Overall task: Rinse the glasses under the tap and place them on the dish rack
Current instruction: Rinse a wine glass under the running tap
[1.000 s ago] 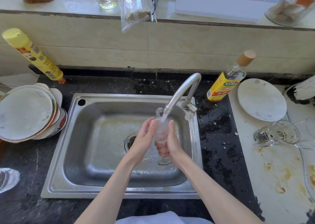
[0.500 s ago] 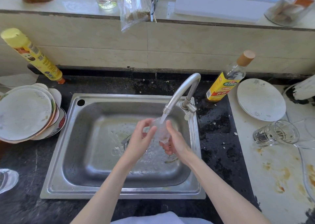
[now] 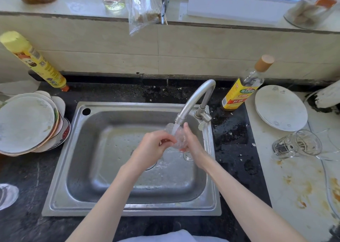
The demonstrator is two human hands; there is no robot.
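Over the stainless steel sink (image 3: pixel 60 170), a clear stemmed glass (image 3: pixel 178 137) sits right under the spout of the curved metal tap (image 3: pixel 193 101), water running onto it. Its long axis tilts: bowl up toward eleven o'clock, round foot down toward five o'clock, close to the right wrist. The left hand (image 3: pixel 151 149) has its fingers curled, tips pinching the bowl from the nine o'clock side. The right hand (image 3: pixel 191 142) cups the bowl from three o'clock, fingers wrapped behind it. At three o'clock from the sink, a clear tumbler (image 3: pixel 296 144) lies on its side on the stained white counter (image 3: pixel 294 186).
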